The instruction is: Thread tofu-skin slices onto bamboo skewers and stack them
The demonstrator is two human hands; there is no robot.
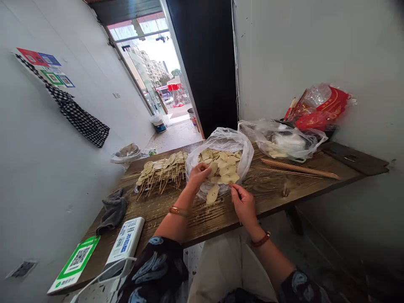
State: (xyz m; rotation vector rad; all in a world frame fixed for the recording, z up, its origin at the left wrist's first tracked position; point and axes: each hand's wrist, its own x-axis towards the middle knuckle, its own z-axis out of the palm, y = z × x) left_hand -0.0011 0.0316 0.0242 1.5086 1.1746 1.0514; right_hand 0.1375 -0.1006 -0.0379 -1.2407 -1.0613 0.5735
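My right hand (243, 203) grips a thin wooden skewer, with several flat beige oval slices (229, 178) threaded on its upper end. My left hand (198, 174) pinches one loose beige slice (213, 169) between thumb and fingers, just left of the skewered ones. Behind both hands, a clear plastic bag (248, 145) lies open around a heap of similar slices (206, 155). One single slice (212, 194) rests at the bag's near edge. To the left, a pile of filled skewers (162, 170) has its sticks pointing toward me. What food the slices are, I cannot tell.
Bare wooden skewers (299, 168) lie on the wooden table (265, 198) at right, before another plastic bag (287, 143) and red packaging (328, 107). At left are a grey cloth (112, 210), a white box (124, 240) with a cable, and a green QR-code sign (75, 263).
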